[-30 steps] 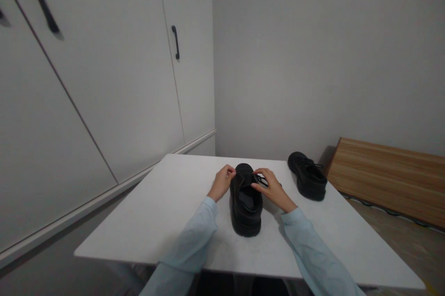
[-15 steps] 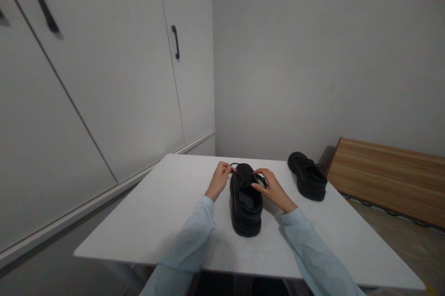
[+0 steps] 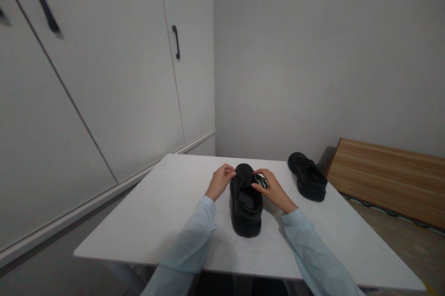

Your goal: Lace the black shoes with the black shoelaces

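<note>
With the left hand [image 3: 219, 181] and right hand [image 3: 273, 188] pinching the black shoe [image 3: 246, 203] at its laces [image 3: 261, 180], fingers clamped together, a thin lace could slip free, judging by the light grip.

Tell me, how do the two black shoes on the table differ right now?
The near shoe sits mid-table with its heel toward the person, opening visible; the far shoe lies off to the right by the table's far edge, angled. The left hand and right hand pinch at the near shoe's laces; nobody touches the far shoe, whose laces look done up. Both are black, chunky-soled and upright.
</note>
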The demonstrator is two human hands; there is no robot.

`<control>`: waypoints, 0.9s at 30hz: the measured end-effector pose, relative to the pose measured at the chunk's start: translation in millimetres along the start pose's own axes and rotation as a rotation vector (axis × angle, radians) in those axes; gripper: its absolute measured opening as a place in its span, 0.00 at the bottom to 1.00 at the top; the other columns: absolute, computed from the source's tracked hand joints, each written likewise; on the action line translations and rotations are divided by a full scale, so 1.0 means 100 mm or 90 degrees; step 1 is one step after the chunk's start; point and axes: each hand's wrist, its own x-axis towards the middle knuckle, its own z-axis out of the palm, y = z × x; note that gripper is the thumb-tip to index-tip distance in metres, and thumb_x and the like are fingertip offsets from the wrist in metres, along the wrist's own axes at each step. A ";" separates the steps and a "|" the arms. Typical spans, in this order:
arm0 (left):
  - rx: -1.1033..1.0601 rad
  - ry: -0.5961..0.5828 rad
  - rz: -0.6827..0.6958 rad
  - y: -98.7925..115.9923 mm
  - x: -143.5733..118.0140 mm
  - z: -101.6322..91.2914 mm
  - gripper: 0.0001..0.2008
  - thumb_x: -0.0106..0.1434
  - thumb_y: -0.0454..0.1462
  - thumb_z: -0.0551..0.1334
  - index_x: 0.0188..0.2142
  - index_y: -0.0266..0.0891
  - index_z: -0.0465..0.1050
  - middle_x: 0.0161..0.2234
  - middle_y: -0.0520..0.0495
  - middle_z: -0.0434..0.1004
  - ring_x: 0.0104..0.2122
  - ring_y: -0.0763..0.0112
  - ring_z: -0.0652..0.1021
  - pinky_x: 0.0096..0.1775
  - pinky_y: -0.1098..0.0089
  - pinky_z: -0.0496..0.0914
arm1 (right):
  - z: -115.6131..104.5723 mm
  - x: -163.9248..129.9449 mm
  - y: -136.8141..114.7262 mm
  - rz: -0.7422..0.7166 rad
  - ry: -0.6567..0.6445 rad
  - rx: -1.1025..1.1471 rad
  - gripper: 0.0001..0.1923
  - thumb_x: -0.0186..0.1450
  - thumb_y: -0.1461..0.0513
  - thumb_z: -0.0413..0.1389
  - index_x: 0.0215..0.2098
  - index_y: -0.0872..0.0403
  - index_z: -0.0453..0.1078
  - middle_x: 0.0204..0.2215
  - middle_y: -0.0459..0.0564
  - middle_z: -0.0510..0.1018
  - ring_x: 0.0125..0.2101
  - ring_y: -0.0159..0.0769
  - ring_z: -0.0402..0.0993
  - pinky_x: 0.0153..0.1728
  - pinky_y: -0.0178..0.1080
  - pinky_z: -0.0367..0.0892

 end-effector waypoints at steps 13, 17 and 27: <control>0.477 -0.048 0.068 0.11 -0.05 -0.09 0.07 0.60 0.38 0.61 0.37 0.43 0.77 0.38 0.47 0.79 0.42 0.63 0.76 0.43 0.67 0.63 | 0.00 0.00 0.02 0.002 -0.004 0.006 0.17 0.60 0.53 0.56 0.45 0.51 0.65 0.43 0.53 0.71 0.46 0.44 0.65 0.48 0.47 0.61; 0.564 -0.034 0.048 0.12 -0.07 -0.06 0.09 0.64 0.38 0.56 0.39 0.42 0.74 0.39 0.45 0.76 0.42 0.62 0.75 0.40 0.66 0.62 | 0.00 0.00 0.01 0.002 0.003 0.008 0.16 0.60 0.53 0.56 0.44 0.51 0.66 0.43 0.52 0.71 0.46 0.45 0.65 0.49 0.48 0.61; 0.499 0.091 -0.015 0.09 -0.06 -0.07 0.06 0.66 0.36 0.52 0.38 0.39 0.67 0.39 0.44 0.72 0.40 0.64 0.73 0.38 0.67 0.63 | -0.01 0.00 0.01 -0.010 0.003 0.013 0.16 0.60 0.54 0.56 0.44 0.51 0.66 0.43 0.52 0.71 0.47 0.44 0.65 0.49 0.48 0.61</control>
